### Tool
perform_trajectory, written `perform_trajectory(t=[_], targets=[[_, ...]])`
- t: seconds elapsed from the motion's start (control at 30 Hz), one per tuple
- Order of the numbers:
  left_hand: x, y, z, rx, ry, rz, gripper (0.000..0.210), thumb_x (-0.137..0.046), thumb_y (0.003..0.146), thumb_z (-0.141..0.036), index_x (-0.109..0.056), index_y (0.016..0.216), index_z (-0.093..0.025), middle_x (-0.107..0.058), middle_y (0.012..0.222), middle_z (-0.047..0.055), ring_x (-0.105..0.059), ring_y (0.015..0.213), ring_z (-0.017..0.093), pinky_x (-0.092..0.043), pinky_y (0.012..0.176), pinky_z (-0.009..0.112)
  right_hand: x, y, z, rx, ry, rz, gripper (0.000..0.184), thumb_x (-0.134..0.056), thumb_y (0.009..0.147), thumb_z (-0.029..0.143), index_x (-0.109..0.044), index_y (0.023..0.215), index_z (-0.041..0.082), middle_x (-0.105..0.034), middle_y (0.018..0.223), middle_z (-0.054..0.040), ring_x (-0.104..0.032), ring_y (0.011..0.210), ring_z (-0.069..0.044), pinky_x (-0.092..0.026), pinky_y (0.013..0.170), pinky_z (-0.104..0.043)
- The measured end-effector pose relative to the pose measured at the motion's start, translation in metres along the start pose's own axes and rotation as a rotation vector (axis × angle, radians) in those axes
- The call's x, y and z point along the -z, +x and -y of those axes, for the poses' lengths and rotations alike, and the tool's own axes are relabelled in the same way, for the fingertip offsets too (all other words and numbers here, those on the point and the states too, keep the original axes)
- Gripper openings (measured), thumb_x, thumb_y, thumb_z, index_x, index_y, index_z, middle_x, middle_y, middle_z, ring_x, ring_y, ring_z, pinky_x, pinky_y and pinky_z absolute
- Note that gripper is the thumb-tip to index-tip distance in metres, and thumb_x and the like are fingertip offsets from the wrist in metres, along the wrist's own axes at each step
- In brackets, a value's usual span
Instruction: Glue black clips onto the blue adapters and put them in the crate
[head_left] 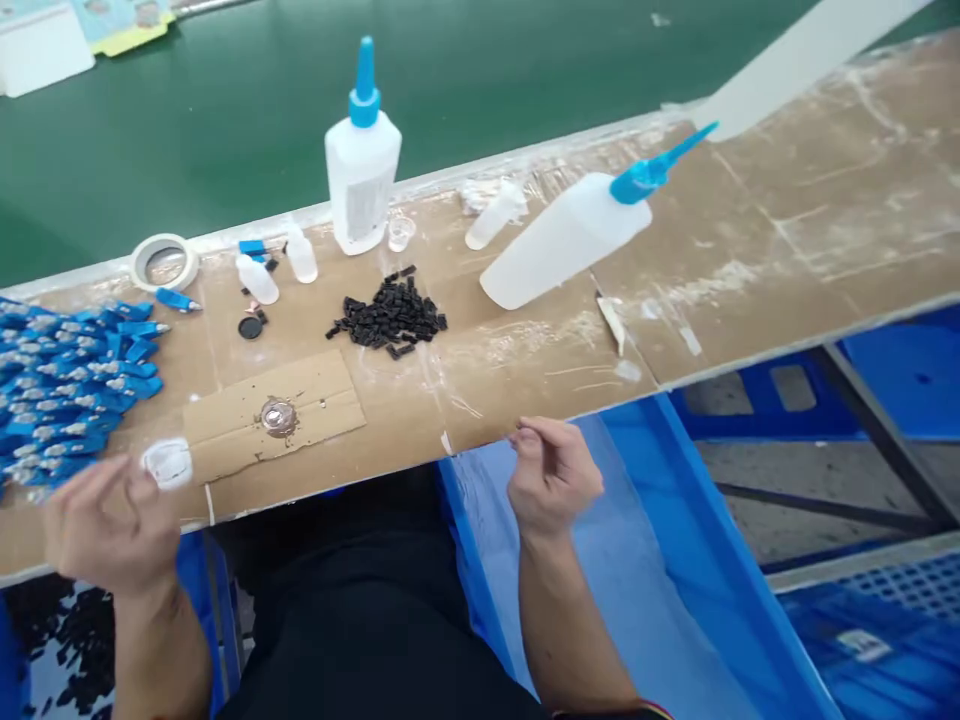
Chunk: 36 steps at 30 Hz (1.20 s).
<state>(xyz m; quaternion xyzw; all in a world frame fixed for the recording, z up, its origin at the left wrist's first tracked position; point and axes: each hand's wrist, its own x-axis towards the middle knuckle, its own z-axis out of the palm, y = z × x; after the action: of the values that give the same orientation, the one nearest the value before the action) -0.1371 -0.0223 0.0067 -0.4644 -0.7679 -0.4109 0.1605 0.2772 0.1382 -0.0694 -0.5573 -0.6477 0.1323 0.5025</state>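
My left hand (116,525) is blurred, hovering at the bench's front edge by a heap of blue plastic pieces with metal tips (67,385). Its fingers are loosely curled, thumb apart from forefinger, and nothing shows between them. My right hand (555,475) is closed in a pinch just over the front edge; a tiny dark bit may be at its fingertips, too small to name. Between the hands, a cardboard piece (330,395) carries a small round dish (278,416) with dark smears about it. Beyond it sits a pile of small black parts (394,312).
A white bottle with blue nozzle (363,180) stands at the back; another large bottle (566,240) tilts right. Small bottles (301,255), a tape roll (164,263) and a white patch (168,463) are on the bench. Blue bins (675,520) stand below.
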Motion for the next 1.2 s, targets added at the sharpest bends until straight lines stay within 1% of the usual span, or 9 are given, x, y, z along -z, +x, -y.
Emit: perform_trajectory(t=[0.17,0.3,0.4,0.57,0.73,0.83,0.93,1.07,1.2], targets=[[0.003,0.013,0.038,0.105,0.491,0.124,0.066,-0.082,0.073,-0.042,-0.068,0.134,-0.022,-0.057,0.148,0.018,-0.049,0.136,0.054,-0.035,0.111,0.077,-0.065,0.062,0.044,0.385,-0.098,0.381,0.023,-0.055,0.101,0.021,-0.075,0.113,0.02,-0.073,0.105,-0.0092,-0.071,0.094,-0.022,-0.058,0.085,-0.036],[0.007,-0.011,0.045,0.107,0.373,0.221,0.049,-0.067,0.09,-0.039,-0.066,0.135,-0.018,-0.048,0.155,0.019,-0.058,0.131,0.04,-0.047,0.113,0.058,-0.095,0.081,0.043,0.424,-0.245,0.593,0.029,-0.051,0.103,0.029,-0.077,0.112,0.02,-0.073,0.105,-0.0115,-0.069,0.094,-0.025,-0.058,0.084,-0.039],[0.014,-0.023,0.044,0.145,0.312,0.164,0.036,-0.064,0.094,-0.031,-0.069,0.127,-0.017,-0.055,0.144,0.018,-0.065,0.119,0.031,-0.051,0.11,0.047,-0.101,0.081,0.037,0.405,-0.257,0.669,0.03,-0.051,0.102,0.034,-0.077,0.104,0.02,-0.072,0.102,-0.0113,-0.068,0.092,-0.026,-0.057,0.084,-0.041],[0.029,-0.015,0.054,0.256,0.426,-0.123,0.035,-0.068,0.09,-0.031,-0.069,0.12,-0.013,-0.061,0.123,0.019,-0.061,0.121,0.032,-0.048,0.112,0.048,-0.096,0.08,0.031,0.381,-0.2,0.644,0.033,-0.05,0.1,0.043,-0.074,0.093,0.021,-0.072,0.099,-0.0112,-0.067,0.094,-0.028,-0.056,0.087,-0.045],[0.034,-0.009,0.07,0.356,0.403,0.034,0.044,-0.066,0.091,-0.034,-0.064,0.131,-0.016,-0.057,0.132,0.016,-0.056,0.13,0.031,-0.047,0.113,0.044,-0.077,0.066,0.045,0.163,-0.065,0.443,0.029,-0.062,0.095,0.047,-0.075,0.099,0.021,-0.075,0.093,-0.0099,-0.071,0.085,-0.027,-0.056,0.081,-0.043],[0.03,-0.014,0.076,0.389,0.357,-0.008,0.043,-0.068,0.09,-0.03,-0.065,0.131,-0.017,-0.054,0.134,0.015,-0.062,0.119,0.027,-0.051,0.107,0.042,-0.074,0.054,0.061,0.01,0.137,0.322,0.029,-0.071,0.092,0.045,-0.076,0.108,0.021,-0.074,0.09,-0.0072,-0.07,0.081,-0.025,-0.056,0.074,-0.041],[0.031,-0.022,0.077,0.456,0.322,-0.109,0.047,-0.076,0.085,-0.031,-0.066,0.128,-0.017,-0.06,0.127,0.013,-0.067,0.1,0.022,-0.057,0.097,0.039,-0.08,0.049,0.081,0.038,0.29,0.274,0.025,-0.075,0.091,0.038,-0.077,0.111,0.023,-0.072,0.091,-0.0051,-0.067,0.074,-0.02,-0.055,0.068,-0.038],[0.041,-0.032,0.053,0.535,0.164,-0.331,0.033,-0.077,0.087,-0.036,-0.07,0.112,-0.015,-0.073,0.102,0.009,-0.071,0.086,0.02,-0.06,0.086,0.036,-0.09,0.047,0.103,0.107,0.496,0.301,0.009,-0.079,0.088,0.028,-0.078,0.096,0.024,-0.071,0.087,-0.0029,-0.065,0.064,-0.016,-0.056,0.058,-0.034],[0.041,-0.038,-0.002,0.589,-0.497,-0.419,0.031,-0.078,0.089,-0.034,-0.065,0.115,-0.023,-0.075,0.106,0.005,-0.075,0.095,0.023,-0.064,0.081,0.036,-0.091,0.032,0.116,0.111,0.675,0.424,0.012,-0.08,0.084,0.015,-0.078,0.094,0.021,-0.077,0.086,-0.0036,-0.074,0.073,-0.02,-0.062,0.058,-0.033]])
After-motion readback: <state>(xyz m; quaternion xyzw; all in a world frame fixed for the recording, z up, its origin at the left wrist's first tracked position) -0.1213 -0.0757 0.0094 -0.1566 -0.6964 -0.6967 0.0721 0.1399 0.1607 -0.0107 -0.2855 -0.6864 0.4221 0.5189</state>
